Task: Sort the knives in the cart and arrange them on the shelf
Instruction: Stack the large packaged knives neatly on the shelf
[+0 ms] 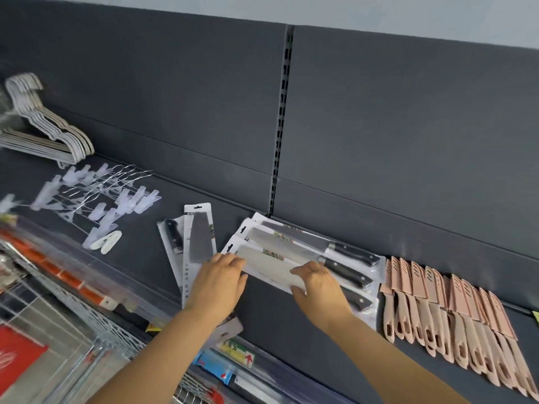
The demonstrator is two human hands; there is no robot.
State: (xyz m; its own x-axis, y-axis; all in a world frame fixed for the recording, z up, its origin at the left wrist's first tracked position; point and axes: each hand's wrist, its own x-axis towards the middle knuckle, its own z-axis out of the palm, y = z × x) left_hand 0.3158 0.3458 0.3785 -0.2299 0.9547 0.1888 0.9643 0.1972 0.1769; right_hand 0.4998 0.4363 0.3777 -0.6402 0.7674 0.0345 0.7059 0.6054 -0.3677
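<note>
Three packaged cleavers (294, 246) with black handles lie fanned on the dark shelf (163, 223), each on a white card. My right hand (318, 284) grips the near edge of the front card, thumb underneath. My left hand (218, 282) rests with straight fingers on that card's left end. Left of them, two more packaged knives (198, 237) lie upright on cards, the bottom of one hidden under my left hand. A row of several pink sheathed knives (455, 316) lies to the right.
White hangers (43, 123) and clear clip hangers (96, 199) fill the shelf's left end. The wire cart (73, 313) stands at lower left with red items inside. Price tags (236, 355) sit on the shelf's front rail. A grey back panel rises behind.
</note>
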